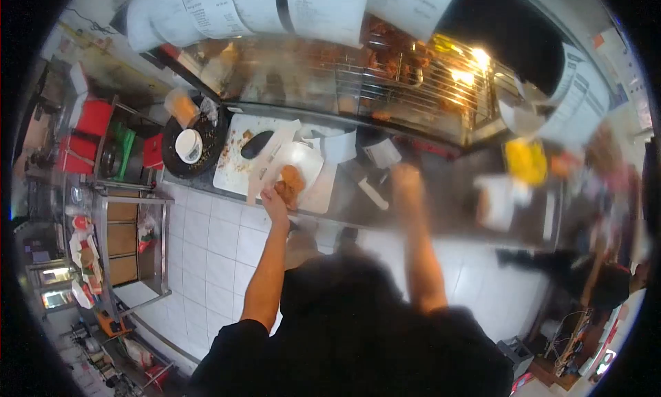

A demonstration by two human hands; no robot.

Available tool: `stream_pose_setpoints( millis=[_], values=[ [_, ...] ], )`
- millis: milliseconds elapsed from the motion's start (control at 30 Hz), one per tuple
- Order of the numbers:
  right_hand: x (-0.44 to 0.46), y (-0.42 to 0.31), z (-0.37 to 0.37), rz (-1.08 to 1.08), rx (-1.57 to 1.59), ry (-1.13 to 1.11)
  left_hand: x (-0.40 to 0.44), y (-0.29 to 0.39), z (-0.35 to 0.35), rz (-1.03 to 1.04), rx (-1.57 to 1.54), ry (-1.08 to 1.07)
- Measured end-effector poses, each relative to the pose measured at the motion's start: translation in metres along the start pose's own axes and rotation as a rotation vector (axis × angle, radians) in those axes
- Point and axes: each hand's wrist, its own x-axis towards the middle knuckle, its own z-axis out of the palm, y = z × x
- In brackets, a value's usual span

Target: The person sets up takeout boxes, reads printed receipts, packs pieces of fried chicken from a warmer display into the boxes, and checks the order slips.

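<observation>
At the near edge of the white cutting board (235,175), my left hand (275,203) has its fingers closed beside brown fried food (292,181). That food lies at the near side of a white bowl (303,157). Whether my fingers grip the food or the bowl's rim cannot be made out. My right hand (407,181) is smeared by motion over the dark counter, so its fingers do not show clearly. Nearest to it are a white paper-like piece (383,153) and a knife with a white handle (372,193).
A black round tray (173,164) with a white tub (189,146) stands left of the board. Behind the counter is a lit glass cabinet with racks (441,77). Yellow packaging (526,162) and a white bag (501,199) lie at right; another person is blurred there. A metal shelf (136,197) stands left.
</observation>
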Motion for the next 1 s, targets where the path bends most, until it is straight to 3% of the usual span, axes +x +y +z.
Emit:
stream_pose_setpoints(
  millis=[67, 100, 133, 200, 233, 267, 333, 367, 467, 533, 633, 700, 733, 767, 800, 833, 867, 900, 933, 967, 1000],
  values=[
    [0.012, 0.005, 0.043, 0.575, 0.616, -0.037, -0.011, 0.001, 0.000, 0.099, 0.049, -0.045],
    [0.022, -0.002, 0.047, 0.734, 0.705, 0.021, -0.017, 0.007, 0.009, 0.048, 0.007, 0.105],
    [0.032, -0.007, 0.047, 0.792, 0.707, 0.059, -0.022, 0.011, 0.017, -0.003, -0.039, 0.253],
    [0.056, -0.010, 0.043, 0.827, 0.713, 0.072, -0.047, 0.022, 0.028, 0.134, 0.057, 0.207],
    [0.064, -0.009, 0.039, 0.828, 0.719, 0.059, -0.061, 0.030, 0.039, 0.181, 0.089, 0.193],
    [0.071, -0.010, 0.033, 0.813, 0.749, 0.037, -0.085, 0.050, 0.061, 0.404, 0.174, 0.216],
    [0.073, -0.013, 0.016, 0.775, 0.848, 0.011, -0.081, 0.048, 0.084, 0.631, 0.251, 0.232],
    [0.068, -0.017, 0.005, 0.758, 0.929, 0.011, -0.052, 0.019, 0.098, 0.541, 0.295, 0.228],
    [0.039, -0.036, -0.031, 0.762, 1.269, 0.016, -0.038, 0.042, 0.094, 0.158, -0.077, 0.291],
    [0.020, -0.048, -0.046, 0.860, 1.419, 0.011, -0.027, 0.039, 0.069, -0.150, -0.887, 0.064],
    [-0.016, -0.053, -0.050, 0.558, 1.578, 0.209, -0.015, 0.019, 0.034, -0.166, -0.676, 0.023],
    [-0.032, -0.042, -0.029, 0.562, 1.518, 0.088, -0.036, 0.024, 0.014, -0.240, -0.564, -0.106],
    [-0.036, -0.032, -0.014, 0.561, 1.458, -0.029, -0.056, 0.046, 0.011, -0.186, -0.496, -0.156],
    [-0.033, -0.036, -0.013, 0.452, 1.069, -0.129, -0.076, 0.069, 0.009, -0.129, -0.430, -0.201],
    [-0.030, -0.039, -0.012, 0.341, 0.675, -0.191, -0.101, 0.107, 0.018, 0.055, -0.332, -0.184],
    [-0.021, -0.078, -0.043, 0.429, 0.796, -0.319, -0.113, 0.146, 0.020, 0.430, -0.092, -0.184],
    [-0.012, -0.108, -0.072, 0.521, 0.912, -0.454, -0.115, 0.167, 0.014, 0.603, 0.047, -0.189],
    [0.008, -0.122, -0.088, 0.405, 0.410, -0.789, -0.117, 0.188, 0.007, 0.779, 0.175, -0.173],
    [-0.001, -0.110, -0.063, 0.390, 0.409, -0.797, -0.112, 0.201, 0.002, 0.437, 0.137, -0.413],
    [-0.011, -0.088, -0.020, 0.175, 0.864, -0.588, -0.106, 0.209, -0.002, 0.096, 0.085, -0.637],
    [0.000, -0.089, -0.013, 0.225, 0.972, -0.558, -0.102, 0.208, -0.008, 0.106, 0.082, -0.624]
  ],
)
